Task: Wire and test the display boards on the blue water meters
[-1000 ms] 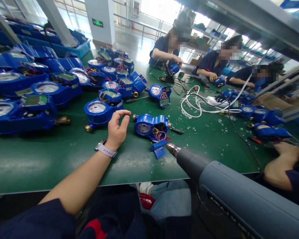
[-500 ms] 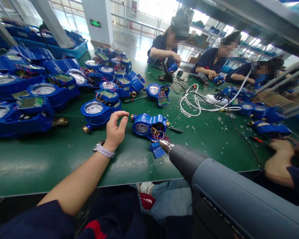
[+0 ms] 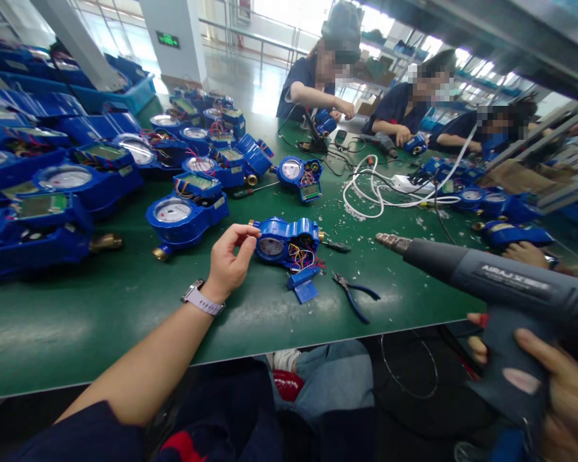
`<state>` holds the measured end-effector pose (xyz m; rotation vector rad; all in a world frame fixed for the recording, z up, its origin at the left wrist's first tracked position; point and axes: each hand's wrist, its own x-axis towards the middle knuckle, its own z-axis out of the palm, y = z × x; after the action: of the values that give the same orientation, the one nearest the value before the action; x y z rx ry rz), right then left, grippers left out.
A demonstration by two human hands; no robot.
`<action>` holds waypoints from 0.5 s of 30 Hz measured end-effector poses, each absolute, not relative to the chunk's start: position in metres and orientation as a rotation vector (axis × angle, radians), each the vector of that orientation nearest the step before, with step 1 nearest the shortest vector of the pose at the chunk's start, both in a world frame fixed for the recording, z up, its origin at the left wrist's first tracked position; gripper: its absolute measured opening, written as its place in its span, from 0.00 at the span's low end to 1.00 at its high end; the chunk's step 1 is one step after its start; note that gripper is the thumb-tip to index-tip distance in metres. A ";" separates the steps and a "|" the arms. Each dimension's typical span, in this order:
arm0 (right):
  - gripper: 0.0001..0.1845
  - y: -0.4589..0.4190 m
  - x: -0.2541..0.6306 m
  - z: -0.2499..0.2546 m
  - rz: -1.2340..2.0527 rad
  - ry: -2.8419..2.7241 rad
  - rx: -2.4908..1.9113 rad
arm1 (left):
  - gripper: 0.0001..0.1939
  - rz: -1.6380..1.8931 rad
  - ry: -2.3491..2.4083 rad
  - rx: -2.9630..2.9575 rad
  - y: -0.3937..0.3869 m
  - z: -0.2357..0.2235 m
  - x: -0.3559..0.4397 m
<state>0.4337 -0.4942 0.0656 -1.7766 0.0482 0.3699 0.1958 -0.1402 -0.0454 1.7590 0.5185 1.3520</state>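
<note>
Your right hand [image 3: 571, 391] is wrapped around the handle of the heat gun [image 3: 486, 273]. Your left hand [image 3: 228, 263] is half open, its fingertips by one end of the blue meter [image 3: 288, 239], maybe touching; it's hard to see. That meter lies near the front edge of the bench [image 3: 250, 324], pliers [image 3: 347, 288] near it. More meters [image 3: 185, 215] crowd the left side.

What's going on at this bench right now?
The person's right hand grips a heat gun by the handle, its nozzle pointing left, clear of the blue meter. The left hand is at the meter's left end; whether it grips is hard to tell. The meter lies on the green table with wires exposed and a blue piece on its near side. Pliers lie to the right.
</note>
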 end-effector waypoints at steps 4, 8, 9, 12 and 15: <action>0.13 -0.476 0.465 0.046 0.382 0.125 -1.558 | 0.09 1.211 0.434 1.864 -0.153 -0.045 0.198; 0.24 -0.449 0.490 0.017 0.412 0.165 -1.403 | 0.08 1.079 0.399 1.967 -0.161 -0.047 0.203; 0.25 -0.443 0.495 0.012 0.407 0.175 -1.394 | 0.08 1.049 0.405 1.981 -0.162 -0.047 0.204; 0.30 -0.425 0.517 0.000 0.395 0.203 -1.409 | 0.08 0.962 0.414 1.992 -0.166 -0.049 0.207; 0.31 -0.408 0.544 -0.008 0.330 0.228 -1.484 | 0.07 0.873 0.412 1.978 -0.170 -0.052 0.211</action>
<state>0.5442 -0.4083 -0.0080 -1.4837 0.2281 0.3295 0.2106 -0.1697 -0.0521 1.9780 0.4115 0.8727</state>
